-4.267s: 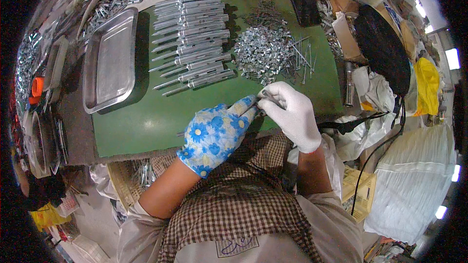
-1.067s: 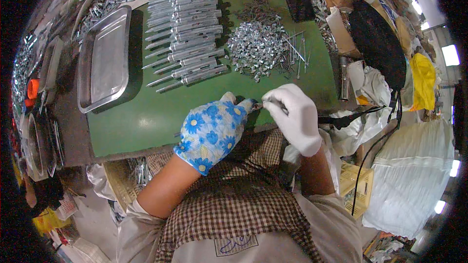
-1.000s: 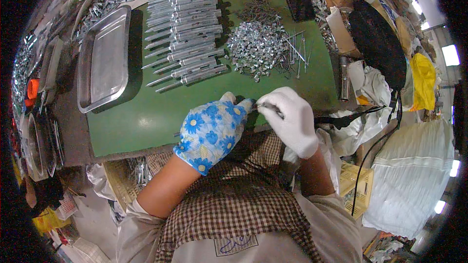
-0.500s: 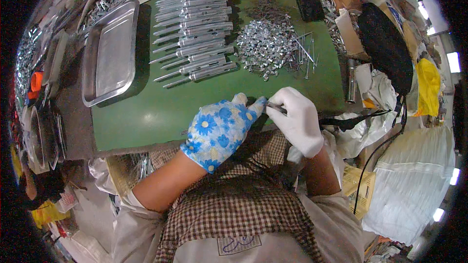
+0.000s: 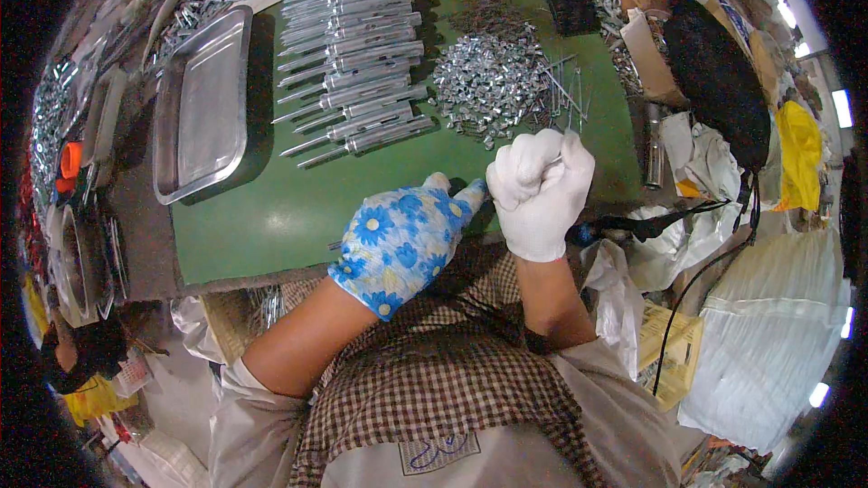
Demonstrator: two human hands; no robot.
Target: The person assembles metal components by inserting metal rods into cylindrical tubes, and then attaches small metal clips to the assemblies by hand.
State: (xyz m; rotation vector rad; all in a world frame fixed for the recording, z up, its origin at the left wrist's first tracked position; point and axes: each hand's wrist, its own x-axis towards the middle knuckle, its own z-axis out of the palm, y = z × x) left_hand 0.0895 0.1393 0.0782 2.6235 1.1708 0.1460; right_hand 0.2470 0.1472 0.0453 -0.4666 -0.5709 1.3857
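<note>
While both gloved hands close together, left hand (image 5: 404, 239) and right hand (image 5: 540, 190) hide their contents, one tray (image 5: 201, 108) beyond.

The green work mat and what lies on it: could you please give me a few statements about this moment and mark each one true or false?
1. The left hand wears a blue flowered glove. True.
2. The metal tray is heaped with parts. False: it looks bare inside.
3. The long metal rods lie in a row between the tray and the pile of small shiny parts. True.
4. The right hand is bare. False: it wears a white glove.
5. The hands are far apart. False: they meet at the near edge of the green mat.
</note>
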